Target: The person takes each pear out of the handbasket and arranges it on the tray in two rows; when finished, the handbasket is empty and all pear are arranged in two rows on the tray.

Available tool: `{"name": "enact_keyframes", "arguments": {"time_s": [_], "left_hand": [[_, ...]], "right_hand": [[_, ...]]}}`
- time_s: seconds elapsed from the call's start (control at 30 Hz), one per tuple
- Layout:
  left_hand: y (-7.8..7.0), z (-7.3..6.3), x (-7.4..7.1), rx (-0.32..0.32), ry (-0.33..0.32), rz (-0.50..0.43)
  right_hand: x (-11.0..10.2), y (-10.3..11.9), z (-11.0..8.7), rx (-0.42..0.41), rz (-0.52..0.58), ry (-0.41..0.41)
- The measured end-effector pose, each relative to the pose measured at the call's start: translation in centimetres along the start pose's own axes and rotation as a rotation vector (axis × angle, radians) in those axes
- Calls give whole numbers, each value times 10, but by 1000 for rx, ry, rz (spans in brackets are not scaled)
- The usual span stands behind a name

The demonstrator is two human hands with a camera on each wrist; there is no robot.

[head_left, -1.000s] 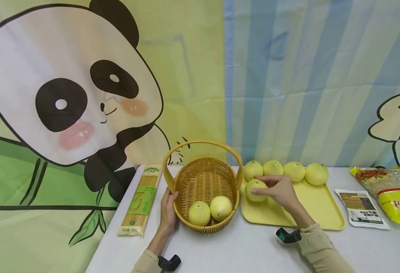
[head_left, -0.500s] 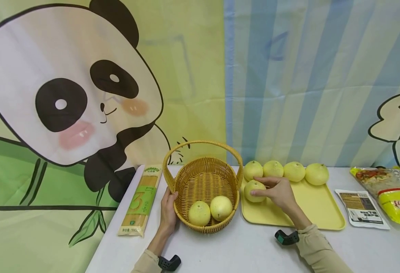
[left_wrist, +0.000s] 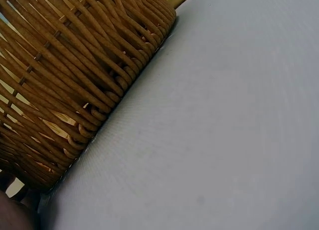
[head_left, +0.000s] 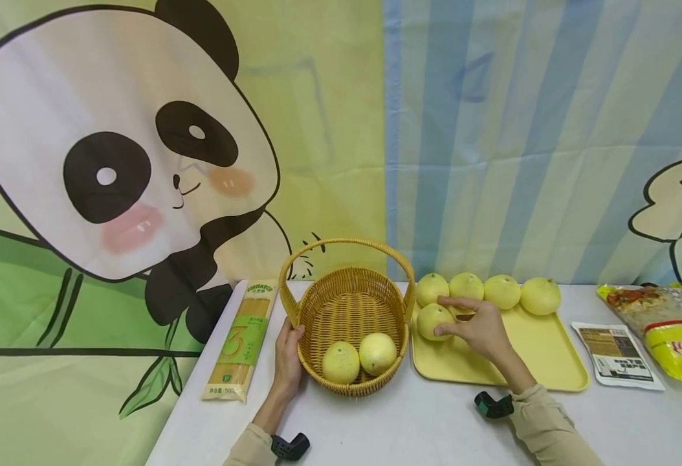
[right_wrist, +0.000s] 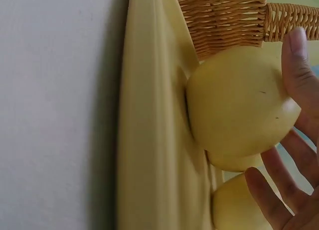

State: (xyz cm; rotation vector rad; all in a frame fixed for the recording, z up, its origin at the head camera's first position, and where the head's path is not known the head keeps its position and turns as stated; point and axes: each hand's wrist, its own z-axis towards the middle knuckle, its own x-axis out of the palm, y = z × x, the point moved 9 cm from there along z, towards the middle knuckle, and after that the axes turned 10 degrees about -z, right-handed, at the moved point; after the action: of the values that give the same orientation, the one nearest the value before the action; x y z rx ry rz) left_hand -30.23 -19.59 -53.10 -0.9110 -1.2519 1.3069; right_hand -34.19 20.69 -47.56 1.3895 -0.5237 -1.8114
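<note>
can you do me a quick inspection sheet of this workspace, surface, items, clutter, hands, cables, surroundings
Surface: white table, looks smooth.
Job's things: wicker basket, upright, two pale-yellow fruits inside; yellow tray to its right, four more in a row along its far edge, one nearer fruit at its left end.
Clutter: noodle packet left of the basket; flat pouch and printed bag right of the tray.
Hands: left hand touches the basket's left side, grip unclear; right hand has fingers spread at the nearer fruit.
Cables: nothing seen.
Surroundings: backdrop with printed panda and stripes.
</note>
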Motion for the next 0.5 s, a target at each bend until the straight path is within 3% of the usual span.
{"name": "enact_keyframes", "arguments": {"time_s": [0.17, 0.33, 0.43, 0.5], "left_hand": [[-1, 0, 0, -1, -2, -3], [1, 0, -1, -5, -4, -3], [2, 0, -2, -11, -10, 2], [3, -1, -3, -13, -12, 4]], "right_hand": [[-16, 24, -1, -59, -42, -65], [-24, 61, -4, -153, 15, -120], [-17, 90, -7, -256, 88, -89], [-7, 110, -7, -329, 126, -23]]}}
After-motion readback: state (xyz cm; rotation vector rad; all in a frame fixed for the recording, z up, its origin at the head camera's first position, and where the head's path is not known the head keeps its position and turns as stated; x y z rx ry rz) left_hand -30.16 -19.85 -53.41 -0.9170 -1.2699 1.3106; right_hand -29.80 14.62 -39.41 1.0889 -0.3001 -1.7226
